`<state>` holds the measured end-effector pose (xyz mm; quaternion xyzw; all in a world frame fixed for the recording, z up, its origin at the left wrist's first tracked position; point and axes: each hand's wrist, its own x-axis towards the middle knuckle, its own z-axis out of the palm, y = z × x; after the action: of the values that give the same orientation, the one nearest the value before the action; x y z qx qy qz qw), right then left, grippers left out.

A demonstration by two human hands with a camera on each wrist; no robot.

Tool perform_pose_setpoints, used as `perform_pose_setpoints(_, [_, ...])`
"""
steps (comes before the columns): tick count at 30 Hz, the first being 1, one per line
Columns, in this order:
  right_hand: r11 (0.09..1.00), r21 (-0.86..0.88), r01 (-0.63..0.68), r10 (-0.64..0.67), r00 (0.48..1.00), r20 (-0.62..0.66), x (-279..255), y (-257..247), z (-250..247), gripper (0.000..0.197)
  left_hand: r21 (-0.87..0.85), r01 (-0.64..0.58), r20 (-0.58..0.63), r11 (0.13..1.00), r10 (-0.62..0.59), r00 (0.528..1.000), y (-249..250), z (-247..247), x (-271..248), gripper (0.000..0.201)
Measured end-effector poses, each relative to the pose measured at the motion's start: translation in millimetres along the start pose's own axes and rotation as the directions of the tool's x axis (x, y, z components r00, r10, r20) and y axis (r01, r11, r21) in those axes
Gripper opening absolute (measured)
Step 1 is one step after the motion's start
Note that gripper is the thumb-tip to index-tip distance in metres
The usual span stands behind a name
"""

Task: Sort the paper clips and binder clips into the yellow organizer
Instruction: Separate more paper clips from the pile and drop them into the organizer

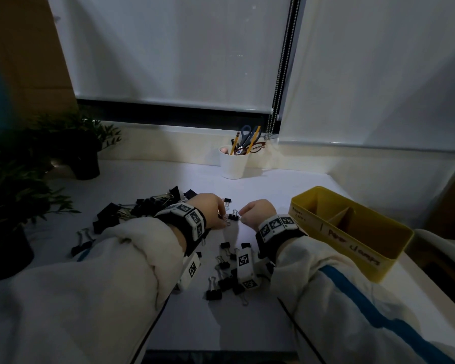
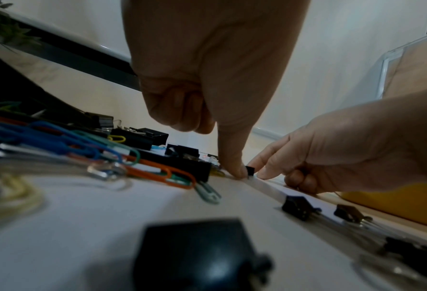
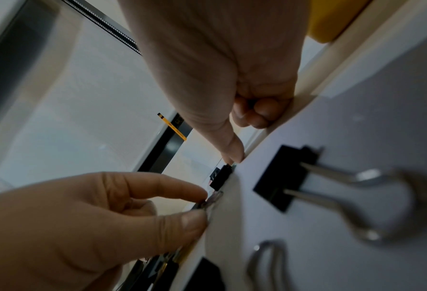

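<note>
Small binder clip (image 1: 233, 217) on desk betw. both hands. L hand (image 1: 212, 209) pinches its wire handle w/ thumb + forefinger; R hand (image 1: 255, 212) curled, 1 fingertip on clip's far side. Yellow organizer (image 1: 394, 248) lies R, nearer R hand.

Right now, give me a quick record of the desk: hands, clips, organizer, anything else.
left hand: pinches the wire handle of a small binder clip on the table
right hand: curled, one fingertip touching that clip
loose binder clips: scattered near the wrists
clip pile: left of the hands
yellow organizer: right, looks empty
white cup: behind, holding pencils and scissors
</note>
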<state>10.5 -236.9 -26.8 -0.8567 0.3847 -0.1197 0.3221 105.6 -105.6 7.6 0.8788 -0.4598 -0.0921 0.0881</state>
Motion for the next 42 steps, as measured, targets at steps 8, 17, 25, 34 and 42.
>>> perform_pose_setpoints(8, [1.000,0.017,-0.006,0.006,1.000,0.014,4.9,4.7,4.0,0.013,0.113,0.090,0.012,0.989,-0.092,0.996,2.0,-1.2,-1.5,0.019])
perform_pose_setpoints(17, [0.991,-0.132,-0.022,0.039,0.991,0.126,13.6,0.8,3.8,0.039,0.059,0.263,-0.100,0.963,-0.257,0.961,-18.3,-15.3,-12.6,0.031])
perform_pose_setpoints(25, [0.987,-0.156,-0.044,0.081,0.966,0.243,19.6,-0.3,-5.3,0.046,-0.114,0.138,-0.202,0.984,-0.159,0.966,-30.7,-17.4,-11.2,0.015])
perform_pose_setpoints(34, [0.928,-0.365,0.068,0.040,0.959,0.282,15.7,-8.6,-3.7,0.008,0.152,0.088,0.160,0.984,-0.112,0.981,-20.6,0.3,-5.8,0.056])
perform_pose_setpoints(42, [0.971,0.175,-0.161,0.104,0.950,0.295,6.9,-5.0,-16.0,0.023,0.220,0.167,0.135,0.961,-0.199,0.971,-39.5,-8.4,-17.9,0.041])
